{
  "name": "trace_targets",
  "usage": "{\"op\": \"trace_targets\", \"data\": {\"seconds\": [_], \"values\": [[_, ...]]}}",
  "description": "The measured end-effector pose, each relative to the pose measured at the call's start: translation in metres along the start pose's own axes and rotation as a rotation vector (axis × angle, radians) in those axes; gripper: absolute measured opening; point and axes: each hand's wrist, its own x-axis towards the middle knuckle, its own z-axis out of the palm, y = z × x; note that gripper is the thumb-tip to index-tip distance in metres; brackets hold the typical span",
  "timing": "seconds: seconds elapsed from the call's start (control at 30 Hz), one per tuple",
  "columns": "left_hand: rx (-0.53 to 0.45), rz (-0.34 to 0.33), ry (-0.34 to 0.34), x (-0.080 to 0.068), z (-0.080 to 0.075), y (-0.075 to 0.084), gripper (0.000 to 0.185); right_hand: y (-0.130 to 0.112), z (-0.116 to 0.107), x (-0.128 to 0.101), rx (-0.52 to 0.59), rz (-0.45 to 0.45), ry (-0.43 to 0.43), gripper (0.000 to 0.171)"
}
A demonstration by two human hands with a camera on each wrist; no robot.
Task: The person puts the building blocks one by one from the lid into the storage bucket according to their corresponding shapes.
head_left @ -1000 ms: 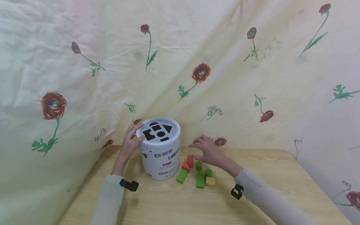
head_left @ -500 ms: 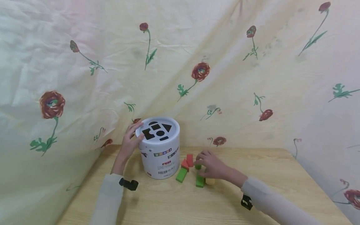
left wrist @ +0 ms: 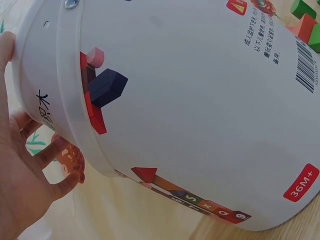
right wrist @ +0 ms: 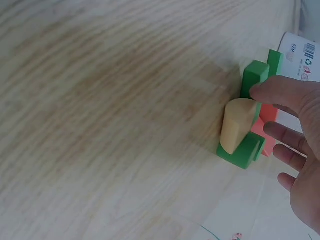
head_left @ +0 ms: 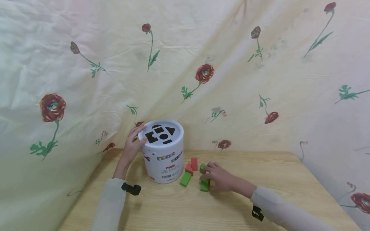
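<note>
Left hand (head_left: pixel 131 148) is bracing the white cylindrical plastic shape-sorter bucket (head_left: pixel 163 157) at its upper left rim; fingers lying fairly straight against lid and wall, palm open in the left wrist view (left wrist: pixel 20 185); bucket is standing upright on the pale wooden worktop (head_left: pixel 173 208), lid holes facing up.

Right hand (head_left: pixel 218 179) is coming down over the cluster of small wooden blocks just right of the bucket; fingers are loosely spread and only slightly curled, thumb tip touching a green block (right wrist: pixel 254 78); nothing looks pinched yet; a cream half-round wooden block (right wrist: pixel 236 125) is sitting beside a green rectangular block (right wrist: pixel 242 150), right under the fingers.

Judgement: the step in hand seems to be picking one block from the cluster; next move calls for closing thumb and fingers on a single piece, likely the cream one, without dragging its green neighbour.

Around: a long green block (head_left: pixel 185 179) and two red blocks (head_left: pixel 192 165) are lying between bucket and hand; these crowd the approach towards the lid; floral cloth (head_left: pixel 231 64) is hanging behind and at both sides; black wrist cameras are showing on both sleeves.
</note>
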Motion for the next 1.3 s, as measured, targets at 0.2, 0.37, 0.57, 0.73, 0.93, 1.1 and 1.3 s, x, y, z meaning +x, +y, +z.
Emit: {"op": "trace_targets", "data": {"seconds": [0.2,0.37,0.57,0.73,0.93,1.1,1.3], "values": [[0.009,0.017,0.011,0.003,-0.001,-0.012,0.055,-0.003,0.005,0.000,0.047,-0.011,-0.012,0.040],[0.020,0.007,0.015,0.003,-0.001,-0.012,0.056,-0.006,0.008,0.001,0.049,-0.040,0.001,0.039],[0.023,0.004,0.010,0.004,-0.001,-0.012,0.056,-0.009,0.009,0.004,0.067,-0.033,-0.026,0.042],[0.013,-0.001,0.003,0.003,-0.001,-0.011,0.058,-0.011,0.010,0.007,0.055,-0.021,-0.049,0.042],[0.015,0.006,0.006,0.003,-0.001,-0.013,0.057,-0.015,0.010,0.013,0.046,-0.001,-0.051,0.034],[0.010,0.004,0.007,0.003,0.000,-0.013,0.057,-0.015,0.008,0.017,0.045,0.008,-0.007,0.029],[0.002,-0.015,-0.002,-0.002,0.001,0.002,0.059,-0.012,0.004,0.019,0.040,-0.008,0.104,0.028]]}}
